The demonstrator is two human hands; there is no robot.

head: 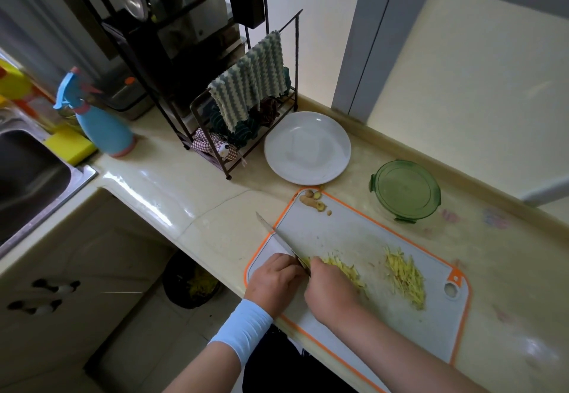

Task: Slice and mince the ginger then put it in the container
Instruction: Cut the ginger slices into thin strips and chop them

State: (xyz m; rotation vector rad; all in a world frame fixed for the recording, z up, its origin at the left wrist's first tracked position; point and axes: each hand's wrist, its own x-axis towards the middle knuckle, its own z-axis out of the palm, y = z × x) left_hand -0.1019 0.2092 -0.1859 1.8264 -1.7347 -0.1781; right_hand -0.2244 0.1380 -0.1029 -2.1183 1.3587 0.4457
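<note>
A white cutting board with an orange rim [338,232] lies on the counter. My left hand [274,282], with a light blue wristband, grips a knife [274,232] whose tip points away to the upper left. My right hand [332,291] presses down on a bunch of ginger strips [345,268] just right of the blade. A second pile of ginger strips [405,275] lies further right on the board. Unpeeled ginger ends [311,199] sit at the board's far corner. A round container with a green lid [405,191] stands beyond the board, lid on.
A white plate [308,148] sits behind the board, beside a dark wire rack with cloths [249,91]. A blue spray bottle [101,125], a yellow sponge [69,143] and the sink [27,174] are at the left. A bin [191,282] stands on the floor below.
</note>
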